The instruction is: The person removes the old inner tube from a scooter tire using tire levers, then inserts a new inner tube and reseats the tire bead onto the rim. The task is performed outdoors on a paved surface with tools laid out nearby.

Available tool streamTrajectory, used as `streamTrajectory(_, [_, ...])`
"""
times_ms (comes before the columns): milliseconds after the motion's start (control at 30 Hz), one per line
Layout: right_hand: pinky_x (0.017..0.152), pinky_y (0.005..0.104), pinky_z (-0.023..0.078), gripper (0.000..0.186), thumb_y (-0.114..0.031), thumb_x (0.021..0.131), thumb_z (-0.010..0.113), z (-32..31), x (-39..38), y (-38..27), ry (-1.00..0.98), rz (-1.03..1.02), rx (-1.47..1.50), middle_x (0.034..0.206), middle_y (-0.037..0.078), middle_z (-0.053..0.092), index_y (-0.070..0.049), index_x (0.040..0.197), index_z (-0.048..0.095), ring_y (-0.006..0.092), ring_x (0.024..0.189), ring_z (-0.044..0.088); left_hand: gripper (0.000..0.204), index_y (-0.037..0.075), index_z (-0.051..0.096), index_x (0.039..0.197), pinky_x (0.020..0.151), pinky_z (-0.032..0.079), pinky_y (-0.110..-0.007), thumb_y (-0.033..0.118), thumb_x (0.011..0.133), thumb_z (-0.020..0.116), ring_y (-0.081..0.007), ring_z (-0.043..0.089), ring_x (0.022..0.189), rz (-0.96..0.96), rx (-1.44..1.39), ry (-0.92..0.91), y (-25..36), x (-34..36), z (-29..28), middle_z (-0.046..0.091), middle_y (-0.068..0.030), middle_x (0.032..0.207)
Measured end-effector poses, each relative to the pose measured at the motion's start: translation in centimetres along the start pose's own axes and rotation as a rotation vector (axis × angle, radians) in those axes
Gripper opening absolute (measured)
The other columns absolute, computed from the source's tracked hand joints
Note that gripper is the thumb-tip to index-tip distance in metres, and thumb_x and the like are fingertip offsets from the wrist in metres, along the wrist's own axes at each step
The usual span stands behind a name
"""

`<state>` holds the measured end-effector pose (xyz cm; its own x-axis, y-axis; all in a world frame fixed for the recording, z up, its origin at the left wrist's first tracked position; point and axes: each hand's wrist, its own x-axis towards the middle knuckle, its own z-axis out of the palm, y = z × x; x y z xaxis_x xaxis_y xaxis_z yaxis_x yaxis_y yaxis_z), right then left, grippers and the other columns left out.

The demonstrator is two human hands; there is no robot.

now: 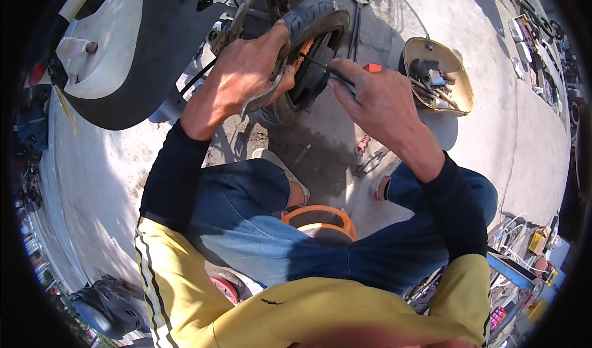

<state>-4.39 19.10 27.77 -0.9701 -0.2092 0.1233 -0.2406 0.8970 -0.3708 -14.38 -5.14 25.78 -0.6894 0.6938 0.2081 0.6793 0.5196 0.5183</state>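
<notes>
My left hand [246,67] is closed round a curved silver metal piece [253,104], beside a black tire [317,18] at the front of a scooter. My right hand [379,104] grips a dark slim tool [333,70], like a screwdriver, whose thin shaft points left toward an orange part [304,50] inside the wheel. Whether the tip touches it I cannot tell. My left fingertips are partly hidden by the metal piece.
The scooter's dark body [117,107] fills the upper left. Right of the wheel lie a long wrench [359,8], a red object [372,68], red-handled pliers [362,144] and a cream tub [464,104] of tools. An orange stool [320,210] sits between my legs. Clutter [518,249] lines the right.
</notes>
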Motion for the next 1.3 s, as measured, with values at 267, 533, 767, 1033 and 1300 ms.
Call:
streamTrajectory(267, [0.057,0.0434,0.056,0.021,-0.026,0.093,0.073,-0.4,1.5,-0.8,-0.010,-0.113,-0.252,0.066,0.014,0.070,-0.009,0.104,0.077,0.0343,0.062,0.072,0.073,-0.005,0.045,0.149,0.085,0.058,-0.051,0.018,0.086,0.071,-0.0532,0.070,0.094,-0.032,0.020,-0.001,-0.1,-0.4,0.2,0.071,-0.0287,0.107])
streamTrajectory(533, [0.052,0.0371,0.053,0.022,-0.027,0.096,0.073,1.3,1.8,-1.5,0.036,-0.201,-0.343,0.061,0.011,0.067,-0.011,0.110,0.077,0.0256,0.057,0.071,0.073,-0.006,0.045,0.150,0.082,0.058,-0.051,0.018,0.086,0.071,-0.0524,0.071,0.091,0.043,0.043,0.022,-0.4,-0.7,0.3,0.071,-0.0282,0.106])
streamTrajectory(767, [0.050,0.0368,0.052,0.043,-0.013,0.080,0.069,6.8,-4.0,-2.6,0.211,-0.247,-0.390,0.065,0.008,0.063,0.000,0.121,0.072,0.0244,0.053,0.065,0.074,-0.005,0.044,0.151,0.080,0.058,-0.050,0.021,0.088,0.073,-0.0507,0.072,0.091,0.052,0.057,0.018,-0.3,-0.4,0.6,0.070,-0.0273,0.104])
streamTrajectory(1033, [0.055,0.0415,0.052,0.044,-0.021,0.094,0.073,3.8,-1.9,-0.4,0.038,-0.093,-0.152,0.070,0.010,0.065,-0.007,0.135,0.069,0.0287,0.060,0.066,0.047,0.002,0.050,0.126,0.069,0.059,-0.055,0.023,0.092,0.075,-0.0503,0.071,0.081,0.117,0.101,0.068,-0.3,-0.3,0.7,0.071,-0.0252,0.100])
streamTrajectory(1300, [0.071,0.0396,0.061,0.034,-0.015,0.103,0.066,-1.4,4.1,1.7,-0.286,-0.070,-0.013,0.077,0.021,0.072,-0.006,0.134,0.075,0.0315,0.064,0.071,0.072,0.000,0.047,0.150,0.090,0.058,-0.053,0.026,0.088,0.072,-0.0551,0.070,0.104,-0.080,0.045,-0.059,0.3,0.1,-0.1,0.072,-0.0328,0.112])
